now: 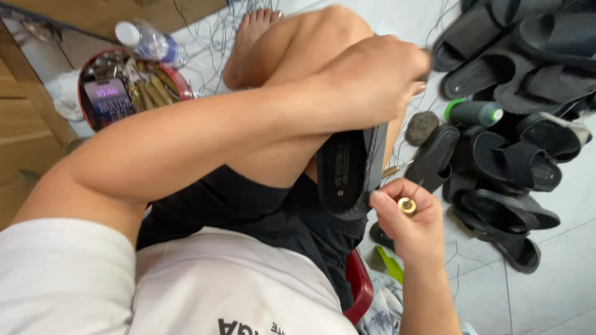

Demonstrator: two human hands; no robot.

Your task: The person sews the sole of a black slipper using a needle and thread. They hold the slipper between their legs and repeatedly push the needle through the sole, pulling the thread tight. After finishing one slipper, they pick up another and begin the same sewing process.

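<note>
A black sandal (345,171) rests on edge against my bent leg. My left hand (372,77) reaches across from the left and grips its upper part, fingers closed over the strap end. My right hand (406,217) is below and to the right of the sandal's sole edge, shut on a brass-capped awl (405,201) whose metal tip points toward the sole. Thin dark threads trail over the floor around my legs.
A pile of black sandals (515,124) fills the right side, with a green-capped bottle (475,112) and a grey stone (421,127) beside it. At the upper left are a round red tin (176,79) holding a phone and tools, and a water bottle (146,40). I sit on a red stool (360,288).
</note>
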